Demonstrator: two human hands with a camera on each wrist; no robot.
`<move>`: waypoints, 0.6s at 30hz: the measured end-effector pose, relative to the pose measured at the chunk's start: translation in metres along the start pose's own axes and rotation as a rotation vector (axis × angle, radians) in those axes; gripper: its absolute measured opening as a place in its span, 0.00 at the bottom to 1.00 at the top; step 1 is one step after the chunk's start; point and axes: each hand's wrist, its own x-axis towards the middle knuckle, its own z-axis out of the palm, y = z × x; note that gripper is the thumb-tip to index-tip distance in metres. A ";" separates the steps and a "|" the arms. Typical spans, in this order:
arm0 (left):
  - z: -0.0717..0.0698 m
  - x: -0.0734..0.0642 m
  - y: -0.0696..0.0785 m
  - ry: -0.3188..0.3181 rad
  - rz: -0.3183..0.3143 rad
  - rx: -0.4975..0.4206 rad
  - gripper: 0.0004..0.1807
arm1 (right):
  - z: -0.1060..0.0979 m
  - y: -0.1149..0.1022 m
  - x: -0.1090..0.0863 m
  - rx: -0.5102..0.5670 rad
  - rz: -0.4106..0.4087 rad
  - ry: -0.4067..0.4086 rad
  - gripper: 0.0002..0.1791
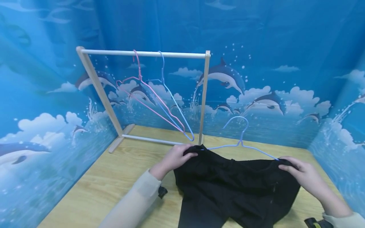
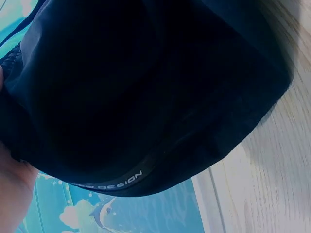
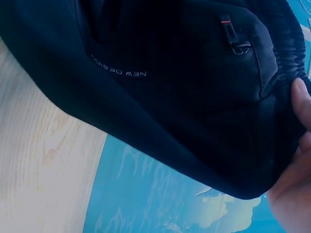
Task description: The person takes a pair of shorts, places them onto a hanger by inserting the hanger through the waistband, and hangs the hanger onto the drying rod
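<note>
Black trousers (image 1: pixel 228 183) with an elastic waistband hang between both hands, over the table. My left hand (image 1: pixel 178 156) pinches the waistband at its left end, thumb in front. At the opposite end my right hand (image 1: pixel 305 175) grips the waistband (image 3: pixel 289 48) the same way. A blue wire hanger (image 1: pixel 240 144) stands up out of the waist, its hook at the top and its shoulders running down to the two hands; its lower part is hidden in the cloth. The right wrist view shows a zip pull (image 3: pixel 233 36) and "NEW DESIGN" lettering (image 3: pixel 121 72) on the trousers.
A rack with wooden posts (image 1: pixel 99 90) and a white top rail (image 1: pixel 114 52) stands at the back left of the wooden table (image 1: pixel 114 183). From the rail hang a pink hanger (image 1: pixel 154 91) and a blue hanger (image 1: pixel 174 98). Dolphin-print curtains (image 1: pixel 271 47) surround the table.
</note>
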 end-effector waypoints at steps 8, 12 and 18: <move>-0.001 -0.003 -0.002 0.010 -0.033 0.001 0.12 | -0.003 0.002 -0.001 0.017 0.006 0.027 0.15; -0.002 -0.003 -0.001 0.008 -0.037 -0.007 0.13 | -0.003 0.004 -0.003 0.054 0.029 0.036 0.16; -0.004 -0.005 0.000 0.006 -0.048 -0.005 0.13 | -0.006 0.006 -0.005 0.072 0.068 0.024 0.18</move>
